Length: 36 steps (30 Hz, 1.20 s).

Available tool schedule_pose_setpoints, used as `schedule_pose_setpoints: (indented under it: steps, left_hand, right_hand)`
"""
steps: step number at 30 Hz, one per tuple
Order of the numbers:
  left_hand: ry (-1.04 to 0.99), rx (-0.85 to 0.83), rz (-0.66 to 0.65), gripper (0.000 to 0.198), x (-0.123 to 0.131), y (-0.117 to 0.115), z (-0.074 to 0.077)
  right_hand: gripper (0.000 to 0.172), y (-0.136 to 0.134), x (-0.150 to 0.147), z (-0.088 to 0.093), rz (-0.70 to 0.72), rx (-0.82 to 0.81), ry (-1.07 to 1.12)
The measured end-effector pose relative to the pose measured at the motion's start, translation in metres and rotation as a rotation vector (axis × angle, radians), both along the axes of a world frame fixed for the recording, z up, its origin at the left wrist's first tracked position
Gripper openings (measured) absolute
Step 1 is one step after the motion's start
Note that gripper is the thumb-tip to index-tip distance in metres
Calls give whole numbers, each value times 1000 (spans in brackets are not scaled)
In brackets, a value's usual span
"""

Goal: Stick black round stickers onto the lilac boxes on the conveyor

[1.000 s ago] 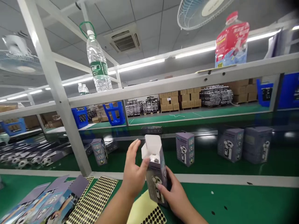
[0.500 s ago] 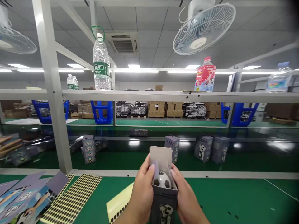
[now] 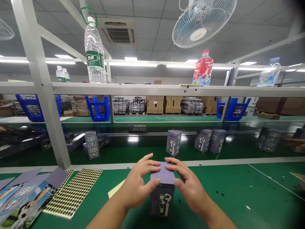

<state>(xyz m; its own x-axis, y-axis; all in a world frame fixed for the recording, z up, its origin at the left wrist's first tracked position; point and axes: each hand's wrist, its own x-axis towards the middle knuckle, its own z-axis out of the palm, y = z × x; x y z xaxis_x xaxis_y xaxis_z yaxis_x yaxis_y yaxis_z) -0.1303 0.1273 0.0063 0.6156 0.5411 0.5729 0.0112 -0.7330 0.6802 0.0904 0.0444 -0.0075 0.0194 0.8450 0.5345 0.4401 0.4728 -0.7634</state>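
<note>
A purple-grey cardboard box [image 3: 162,198] stands upright on the green table in front of me, a ball-shaped device printed on its front. Its purple lid [image 3: 163,173] is folded down, hiding the inside. My left hand [image 3: 141,178] grips the box's top from the left, fingertips on the lid and thumb by the front edge. From the right, my right hand [image 3: 187,181] holds it too, fingers curled over the lid and thumb at the front corner.
Sheets of black round stickers [image 3: 75,190] and flat printed cartons [image 3: 26,200] lie at left. Beyond the metal rail, several finished boxes [image 3: 173,143] stand on a dark conveyor. A shelf post [image 3: 45,95] rises at left. Another person's hand [image 3: 296,144] shows at far right.
The box was open with a small football-patterned ball showing inside; now its lid is down. My hands have moved from its sides onto its top. The view has shifted slightly.
</note>
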Motion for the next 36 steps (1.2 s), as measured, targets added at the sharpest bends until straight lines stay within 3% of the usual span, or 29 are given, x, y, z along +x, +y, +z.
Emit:
schedule_pose_setpoints:
  steps: [5,9,14,20,22,24,27,28,32,36]
  left_hand:
    - [145,108,99,27,3,-2,9]
    - [224,196,134,27,3,-3,18]
    - [363,309,99,35,-1,-5,17]
    - [408,431,79,40,-6,-5,11]
    - [473,381,93,43,-12,-1,12]
    - [524,229,244,52,-23,10,8]
    - [598,-24,645,58,-48,33,-14]
    - [639,-73,715,59,-57,41,-26]
    - [772,-181,716,47,-81,62,-68]
    - [775,-263,664,30,-85,66,-82]
  right_hand:
    - [27,-3,-9,19,-145,44,-204]
    - [27,-4,-8,28,-139,51,-289]
    - [27,-7,-7,6,-67,71,-283]
    - [37,-7,-1,-25,-80,232,-429]
    - [40,-5,6,-25,-31,237,-479]
    - [39,2,15,-19,-12,190,-481]
    - [32,31,26,-5,-143,125,-406]
    - [30,46,28,1,-219,131,-378]
    - [30,120,35,15,-482,207,-289]
    - [35,191,41,7,-606,188,-233]
